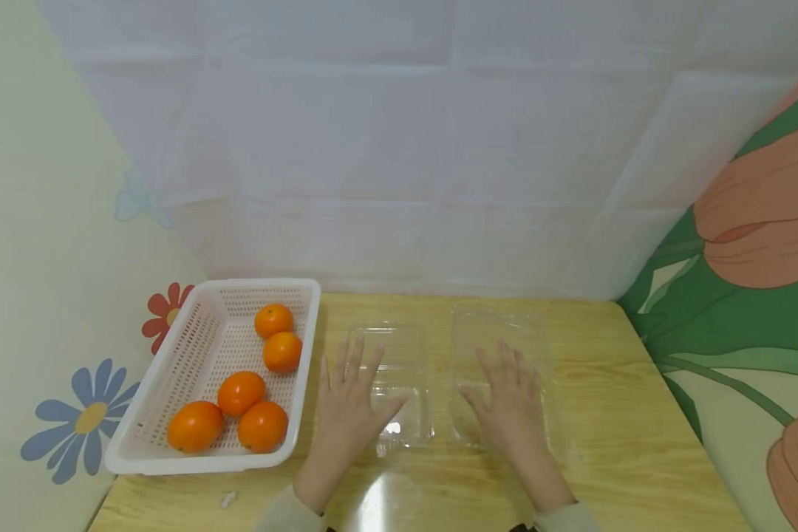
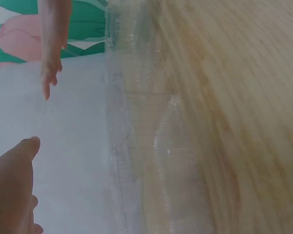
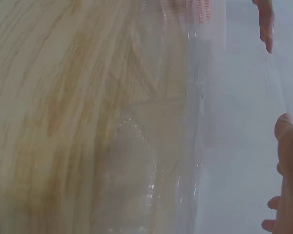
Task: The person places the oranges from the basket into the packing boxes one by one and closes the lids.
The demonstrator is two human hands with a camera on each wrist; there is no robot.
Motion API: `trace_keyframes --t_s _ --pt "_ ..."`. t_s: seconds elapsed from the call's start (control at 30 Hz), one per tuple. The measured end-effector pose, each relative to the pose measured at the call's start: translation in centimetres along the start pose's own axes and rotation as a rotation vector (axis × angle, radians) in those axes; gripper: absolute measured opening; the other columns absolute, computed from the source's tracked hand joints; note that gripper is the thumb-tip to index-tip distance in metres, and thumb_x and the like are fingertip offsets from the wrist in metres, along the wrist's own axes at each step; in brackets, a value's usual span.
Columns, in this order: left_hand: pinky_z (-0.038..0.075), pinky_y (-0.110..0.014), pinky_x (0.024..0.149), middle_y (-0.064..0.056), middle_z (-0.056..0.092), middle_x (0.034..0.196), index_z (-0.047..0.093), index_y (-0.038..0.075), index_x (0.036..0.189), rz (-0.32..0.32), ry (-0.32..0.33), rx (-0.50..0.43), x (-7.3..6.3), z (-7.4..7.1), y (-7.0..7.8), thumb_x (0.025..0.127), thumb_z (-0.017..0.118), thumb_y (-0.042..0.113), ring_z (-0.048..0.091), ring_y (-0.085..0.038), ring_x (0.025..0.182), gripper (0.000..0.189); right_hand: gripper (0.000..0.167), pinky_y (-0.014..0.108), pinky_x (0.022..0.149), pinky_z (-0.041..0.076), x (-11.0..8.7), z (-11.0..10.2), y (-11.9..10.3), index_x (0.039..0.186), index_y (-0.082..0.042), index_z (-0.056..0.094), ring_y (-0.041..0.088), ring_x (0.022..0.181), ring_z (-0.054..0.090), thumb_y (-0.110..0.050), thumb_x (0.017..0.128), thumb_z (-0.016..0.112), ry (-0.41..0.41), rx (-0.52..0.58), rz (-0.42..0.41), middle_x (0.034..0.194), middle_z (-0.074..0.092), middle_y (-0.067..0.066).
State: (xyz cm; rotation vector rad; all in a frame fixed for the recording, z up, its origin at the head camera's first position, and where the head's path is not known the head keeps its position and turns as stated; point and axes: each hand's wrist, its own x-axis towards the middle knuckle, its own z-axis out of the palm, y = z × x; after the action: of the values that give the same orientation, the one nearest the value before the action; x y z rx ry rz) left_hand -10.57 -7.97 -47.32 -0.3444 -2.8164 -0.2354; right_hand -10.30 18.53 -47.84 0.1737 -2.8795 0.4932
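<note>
My left hand [image 1: 351,399] hovers with spread fingers above the left part of a clear plastic box [image 1: 412,414]. Over the right part of the clear plastic, possibly its lid [image 1: 465,332], my right hand [image 1: 510,403] is held the same way, fingers apart. Neither hand grips anything. In the left wrist view the transparent box [image 2: 176,141] stands on the wood below the left hand [image 2: 12,180]. The right wrist view shows the clear plastic [image 3: 136,170] beside the right hand [image 3: 290,165]. Whether the two clear parts are joined is hard to tell.
A white perforated basket [image 1: 309,325] stands on the left of the wooden table [image 1: 625,428], with several oranges [image 1: 241,394] inside. A small pale scrap [image 1: 228,499] lies near the front edge. White sheeting [image 1: 386,148] hangs behind; floral panels [image 1: 758,310] flank the sides.
</note>
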Motion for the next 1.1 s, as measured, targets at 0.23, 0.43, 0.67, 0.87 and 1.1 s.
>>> trace_keyframes --t_s 0.23,0.43,0.67,0.87,1.1 --pt "0.010 -0.061 0.117 -0.008 0.010 0.165 0.033 0.024 0.156 0.033 0.016 -0.012 -1.0 0.5 -0.3 0.084 0.056 0.071 0.000 -0.028 0.151 0.088 0.069 0.068 0.112 0.014 -1.2 -0.3 2.1 0.152 -0.017 0.036 0.048 0.143 0.017 -0.039 0.094 0.065 0.076 0.038 -0.001 0.160 0.019 0.020" --pt "0.011 -0.060 0.117 -0.009 0.020 0.162 0.037 0.025 0.154 0.051 -0.010 0.038 -1.5 0.6 -0.4 0.086 0.049 0.075 0.012 -0.031 0.150 0.085 0.065 0.069 0.110 0.021 -2.2 -0.6 3.9 0.149 -0.014 0.040 0.049 0.140 0.025 -0.032 0.093 0.067 0.160 0.076 -0.025 0.155 0.028 0.023" --pt "0.014 -0.061 0.116 -0.011 0.027 0.160 0.041 0.023 0.152 0.108 0.037 0.019 -1.9 0.6 -0.1 0.085 0.053 0.072 0.019 -0.035 0.148 0.084 0.067 0.065 0.111 0.022 -3.4 -0.9 5.9 0.149 -0.014 0.040 0.049 0.137 0.030 -0.028 0.091 0.070 0.198 0.083 -0.006 0.153 0.031 0.024" --pt "0.016 -0.062 0.115 -0.011 0.026 0.160 0.041 0.024 0.151 0.134 0.062 0.002 -2.1 0.6 -0.3 0.083 0.058 0.071 0.021 -0.036 0.147 0.084 0.066 0.070 0.104 0.027 -4.2 -1.2 7.0 0.147 -0.010 0.043 0.054 0.131 0.034 -0.023 0.089 0.073 0.241 0.136 0.009 0.151 0.034 0.027" --pt "0.023 -0.063 0.113 -0.009 0.032 0.158 0.045 0.024 0.149 0.173 0.060 -0.007 -2.1 0.0 -0.4 0.082 0.063 0.067 0.030 -0.036 0.143 0.082 0.058 0.072 0.103 0.026 -6.0 -1.2 8.6 0.146 -0.002 0.043 0.055 0.133 0.031 -0.017 0.096 0.066 0.207 0.363 0.168 0.152 0.033 0.029"
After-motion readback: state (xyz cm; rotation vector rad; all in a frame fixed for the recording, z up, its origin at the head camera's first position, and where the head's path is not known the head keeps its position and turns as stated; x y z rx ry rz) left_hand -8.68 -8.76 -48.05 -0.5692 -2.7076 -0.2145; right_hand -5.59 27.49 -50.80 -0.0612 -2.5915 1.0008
